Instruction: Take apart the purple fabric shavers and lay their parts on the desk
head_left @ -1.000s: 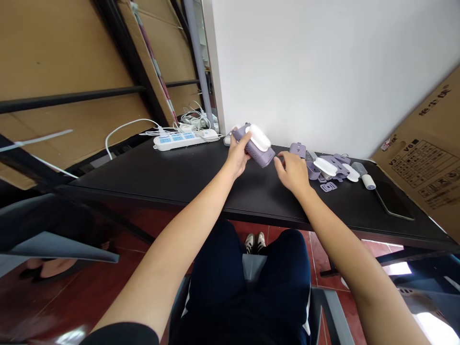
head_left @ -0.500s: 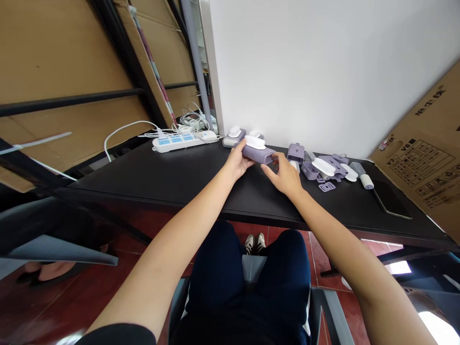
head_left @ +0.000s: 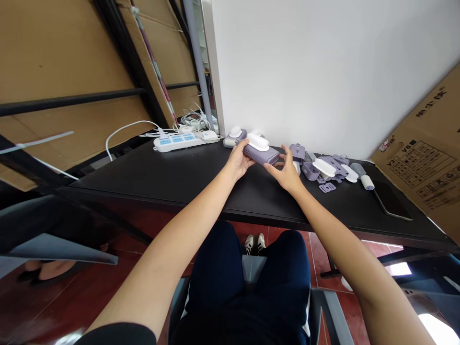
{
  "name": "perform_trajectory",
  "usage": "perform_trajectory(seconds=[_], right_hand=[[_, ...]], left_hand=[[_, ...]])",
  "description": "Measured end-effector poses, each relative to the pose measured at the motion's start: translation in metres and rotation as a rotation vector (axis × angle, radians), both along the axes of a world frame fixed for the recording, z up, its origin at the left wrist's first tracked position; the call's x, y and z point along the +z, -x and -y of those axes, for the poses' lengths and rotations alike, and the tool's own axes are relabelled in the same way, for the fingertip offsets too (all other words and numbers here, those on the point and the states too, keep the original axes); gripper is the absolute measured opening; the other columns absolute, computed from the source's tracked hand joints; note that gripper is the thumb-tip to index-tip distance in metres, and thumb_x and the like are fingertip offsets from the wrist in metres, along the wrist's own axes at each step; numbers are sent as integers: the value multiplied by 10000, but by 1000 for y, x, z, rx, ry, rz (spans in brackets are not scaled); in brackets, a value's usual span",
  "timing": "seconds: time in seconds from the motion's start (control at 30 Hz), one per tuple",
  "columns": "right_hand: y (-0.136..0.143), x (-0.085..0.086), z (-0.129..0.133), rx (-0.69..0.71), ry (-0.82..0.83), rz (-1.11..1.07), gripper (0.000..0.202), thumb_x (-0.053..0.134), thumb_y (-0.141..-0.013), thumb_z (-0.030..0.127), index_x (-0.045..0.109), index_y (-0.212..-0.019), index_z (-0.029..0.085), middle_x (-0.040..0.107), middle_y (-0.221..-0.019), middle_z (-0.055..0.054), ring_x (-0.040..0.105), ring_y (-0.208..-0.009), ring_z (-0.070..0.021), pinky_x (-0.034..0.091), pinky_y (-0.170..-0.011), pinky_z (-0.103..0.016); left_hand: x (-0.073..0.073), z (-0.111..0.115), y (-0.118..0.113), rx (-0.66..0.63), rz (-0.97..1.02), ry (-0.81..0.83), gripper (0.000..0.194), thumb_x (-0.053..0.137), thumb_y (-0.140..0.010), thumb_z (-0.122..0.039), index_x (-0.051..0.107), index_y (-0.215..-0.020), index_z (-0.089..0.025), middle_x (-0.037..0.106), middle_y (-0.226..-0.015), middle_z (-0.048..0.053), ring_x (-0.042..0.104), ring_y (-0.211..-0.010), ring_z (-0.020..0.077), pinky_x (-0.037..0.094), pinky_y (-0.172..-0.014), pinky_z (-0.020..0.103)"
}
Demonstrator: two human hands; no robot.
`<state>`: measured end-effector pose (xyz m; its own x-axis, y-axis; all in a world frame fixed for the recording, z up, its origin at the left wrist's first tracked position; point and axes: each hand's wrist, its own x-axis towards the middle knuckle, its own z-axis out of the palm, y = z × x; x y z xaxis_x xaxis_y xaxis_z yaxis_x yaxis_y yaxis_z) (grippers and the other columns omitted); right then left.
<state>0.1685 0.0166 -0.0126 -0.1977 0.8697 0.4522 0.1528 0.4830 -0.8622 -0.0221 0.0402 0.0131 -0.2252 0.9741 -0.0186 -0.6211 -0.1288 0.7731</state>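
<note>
My left hand (head_left: pixel 239 160) grips the left end of a purple casing (head_left: pixel 264 157) above the black table. On the casing's top is a white brush (head_left: pixel 258 142) with bristles. My right hand (head_left: pixel 285 170) is at the casing's right end, its fingers apart and the thumb close to the lower corner. Behind my left hand lies another purple piece with a white top (head_left: pixel 235 132). Just right of my right hand are a purple box part (head_left: pixel 297 152) and an open purple frame (head_left: pixel 310 171).
A white power strip (head_left: pixel 179 142) with cables lies at the left of the table (head_left: pixel 172 177). On the right are a white brush (head_left: pixel 324 167), small purple plates (head_left: pixel 327 187), a white roller (head_left: pixel 367 182) and a phone (head_left: pixel 391 200). A cardboard box (head_left: pixel 427 158) leans at the far right.
My right hand has opened wider, its fingers raised around the casing's right end. The casing has tilted and shifted slightly to the right.
</note>
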Motion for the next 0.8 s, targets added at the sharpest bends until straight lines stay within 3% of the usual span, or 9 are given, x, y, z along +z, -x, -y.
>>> perform_trajectory(seconds=[0.07,0.13,0.23,0.33,0.53,0.8], right_hand=[[2,2,0,136,179,-128,833,856,-807,530,411,-1460,267,573,-1402,-117,690,-1103,-273,637,-853,-369],[2,6,0,262,394,-276,623,758,-900,536,464,-1375,261,651,-1201,-86,712,-1006,-252,636,-725,-300],[0,14,2,307,561,-420,338,689,-945,407,510,-1168,226,656,-932,-39,689,-794,-191,589,-610,-218],[-1,19,4,291,558,-397,288,690,-921,300,514,-1134,218,652,-896,-14,662,-735,-156,540,-551,-177],[13,17,11,271,532,-181,397,696,-891,279,496,-1226,210,673,-922,-21,651,-722,-158,497,-529,-178],[17,16,11,346,439,-131,726,806,-653,391,486,-1282,223,636,-1026,-26,598,-761,-179,404,-483,-200]], left_hand=[[1,2,-1,-5,-19,-26,277,680,-944,-342,627,-1184,-214,742,-1089,82,732,-937,244,544,-1046,520],[2,6,-4,-26,-36,-62,267,676,-933,-337,625,-1164,-212,736,-1073,78,722,-894,227,556,-1013,495],[2,9,-7,-45,-50,-119,257,704,-900,-316,612,-1121,-223,718,-1014,47,705,-833,201,566,-957,453],[1,7,-10,14,-37,-126,251,723,-894,-338,611,-1085,-222,704,-996,36,692,-800,185,565,-894,392],[-2,-1,-13,235,4,-42,251,714,-949,-427,637,-1004,-194,658,-853,7,634,-728,149,508,-725,253],[1,-2,-13,327,0,-164,251,585,-1063,-394,619,-949,-173,654,-827,10,643,-751,148,492,-732,252]])
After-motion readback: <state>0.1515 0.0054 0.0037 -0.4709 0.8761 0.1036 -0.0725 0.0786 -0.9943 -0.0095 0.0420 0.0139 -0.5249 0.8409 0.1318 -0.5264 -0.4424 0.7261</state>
